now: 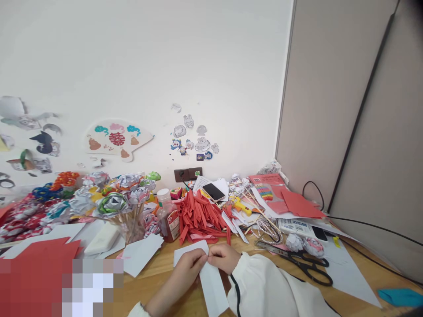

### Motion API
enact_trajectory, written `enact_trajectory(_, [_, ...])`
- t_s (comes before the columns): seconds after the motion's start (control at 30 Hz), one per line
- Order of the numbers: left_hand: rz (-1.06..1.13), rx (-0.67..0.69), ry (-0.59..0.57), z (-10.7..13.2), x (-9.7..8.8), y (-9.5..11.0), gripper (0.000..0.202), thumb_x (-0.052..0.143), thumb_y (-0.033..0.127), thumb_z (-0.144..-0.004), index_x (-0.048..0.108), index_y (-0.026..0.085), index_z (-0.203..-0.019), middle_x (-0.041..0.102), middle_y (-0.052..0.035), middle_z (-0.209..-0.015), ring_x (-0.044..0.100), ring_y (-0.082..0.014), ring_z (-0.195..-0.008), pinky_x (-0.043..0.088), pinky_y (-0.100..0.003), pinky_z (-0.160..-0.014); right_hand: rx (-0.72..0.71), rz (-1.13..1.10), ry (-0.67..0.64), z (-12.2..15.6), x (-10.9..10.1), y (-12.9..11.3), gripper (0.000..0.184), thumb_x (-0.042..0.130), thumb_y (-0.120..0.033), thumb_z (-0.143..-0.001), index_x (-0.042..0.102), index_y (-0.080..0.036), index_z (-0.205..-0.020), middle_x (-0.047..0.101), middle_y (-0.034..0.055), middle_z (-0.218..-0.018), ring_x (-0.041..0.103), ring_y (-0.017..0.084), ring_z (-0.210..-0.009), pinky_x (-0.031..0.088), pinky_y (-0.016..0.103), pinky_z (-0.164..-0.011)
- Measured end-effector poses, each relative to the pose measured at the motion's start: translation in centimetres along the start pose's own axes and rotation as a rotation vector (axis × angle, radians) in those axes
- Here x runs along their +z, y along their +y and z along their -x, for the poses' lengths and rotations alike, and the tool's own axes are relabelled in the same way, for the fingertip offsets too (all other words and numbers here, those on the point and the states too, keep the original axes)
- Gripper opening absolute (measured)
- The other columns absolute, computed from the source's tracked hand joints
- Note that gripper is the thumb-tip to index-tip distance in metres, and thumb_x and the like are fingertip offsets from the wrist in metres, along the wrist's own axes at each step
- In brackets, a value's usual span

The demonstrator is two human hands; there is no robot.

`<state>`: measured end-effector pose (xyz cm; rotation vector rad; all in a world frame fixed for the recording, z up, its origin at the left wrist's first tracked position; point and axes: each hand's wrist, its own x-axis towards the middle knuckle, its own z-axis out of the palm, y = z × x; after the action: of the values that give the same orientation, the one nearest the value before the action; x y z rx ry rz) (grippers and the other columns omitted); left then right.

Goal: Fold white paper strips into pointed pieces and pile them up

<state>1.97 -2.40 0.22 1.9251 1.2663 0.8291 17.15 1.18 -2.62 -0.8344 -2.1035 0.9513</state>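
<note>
My left hand [189,266] and my right hand [225,258] meet at the front middle of the table, fingertips almost touching. Both are closed in a pinch on a strip of white paper [214,291]. The strip runs from between them toward me, with a lengthwise crease showing. More white paper [190,247] spreads out behind my left hand; I cannot tell whether it is the same piece. Just beyond lies a heap of folded red paper strips [201,215]. To the right of my right sleeve rests a pair of black-handled scissors [306,264].
A bunch of paper flowers on sticks [128,220] and a jar [168,220] stand at left. Behind the red heap lie a phone [213,192] and a yellow glue gun [242,206]. Red sheets [300,202], a bead string [266,231] and black cables [376,223] are at right.
</note>
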Motion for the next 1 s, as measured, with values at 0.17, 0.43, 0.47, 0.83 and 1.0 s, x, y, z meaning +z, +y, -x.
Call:
enact_trajectory(0.17, [-0.027, 0.007, 0.126, -0.3, -0.1, 0.0, 0.029, 0.038, 0.037, -0.073, 0.045, 0.016, -0.054, 0.044, 0.0027, -0.053, 0.04, -0.0119, -0.053, 0.031, -0.021, -0.051, 0.016, -0.013, 0.011, 0.0, -0.1, -0.1, 0.02, 0.042, -0.026, -0.074, 0.049, -0.013, -0.061, 0.036, -0.0053, -0.052, 0.034, 0.006, -0.05, 0.027, 0.016, -0.046])
enact_trajectory(0.43, [0.099, 0.001, 0.09, -0.3, -0.1, -0.1, 0.027, 0.046, 0.04, -0.068, 0.047, 0.016, -0.055, 0.044, 0.0044, -0.048, 0.04, -0.0101, -0.046, 0.029, -0.019, -0.044, 0.03, 0.034, 0.047, -0.1, -0.1, -0.2, 0.02, 0.044, -0.025, -0.072, 0.053, -0.013, -0.06, 0.039, -0.0046, -0.051, 0.035, 0.006, -0.049, 0.025, 0.016, -0.044])
enact_trajectory(0.47, [0.107, 0.004, 0.103, -0.2, -0.1, 0.0, 0.028, 0.046, 0.04, -0.068, 0.046, 0.016, -0.054, 0.044, 0.0045, -0.047, 0.04, -0.01, -0.046, 0.029, -0.019, -0.044, 0.032, 0.025, 0.052, -0.1, -0.1, -0.3, 0.02, 0.043, -0.025, -0.073, 0.053, -0.013, -0.06, 0.039, -0.0044, -0.051, 0.035, 0.006, -0.049, 0.025, 0.016, -0.044])
enact_trajectory(0.83, [0.254, -0.104, 0.055, -0.2, 0.6, -0.7, 0.028, 0.046, 0.043, -0.068, 0.039, 0.018, -0.059, 0.038, 0.0096, -0.039, 0.035, -0.0058, -0.029, 0.021, -0.017, -0.032, 0.053, -0.034, 0.083, -0.3, -0.1, 0.2, 0.021, 0.044, -0.028, -0.072, 0.054, -0.013, -0.06, 0.041, -0.0037, -0.052, 0.035, 0.007, -0.049, 0.027, 0.017, -0.045])
enact_trajectory(1.0, [0.332, -0.124, 0.161, -0.7, 0.0, -0.8, 0.031, 0.049, 0.045, -0.065, 0.036, 0.019, -0.056, 0.039, 0.0101, -0.035, 0.034, -0.0053, -0.027, 0.022, -0.016, -0.03, 0.101, -0.092, 0.14, -0.4, -0.7, -0.2, 0.027, 0.043, -0.034, -0.074, 0.054, -0.013, -0.061, 0.043, -0.0029, -0.052, 0.038, 0.007, -0.051, 0.029, 0.018, -0.046])
